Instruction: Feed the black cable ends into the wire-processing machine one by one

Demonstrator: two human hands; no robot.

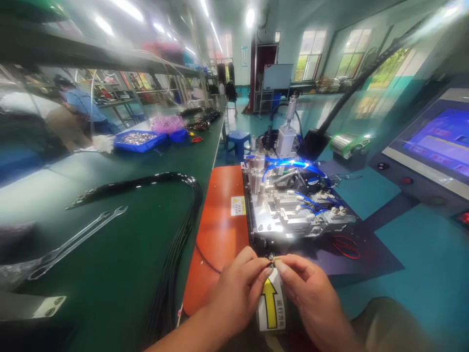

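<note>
At the front edge of a metal machine (289,210), my left hand (244,278) pinches the end of a thin black cable (207,261), which runs back across an orange-red plate (223,220). My right hand (308,283) is closed beside it, thumb and index finger on a small light-coloured piece too tiny to make out. The fingertips of both hands nearly meet. Just below them is a white label (271,305) with a yellow arrow.
On the green table (120,249) lie a bundle of black cables (179,244), two wrenches (78,242) and a blue tray (139,140) of small parts. A screen (439,142) stands right. A person (80,105) sits at far left.
</note>
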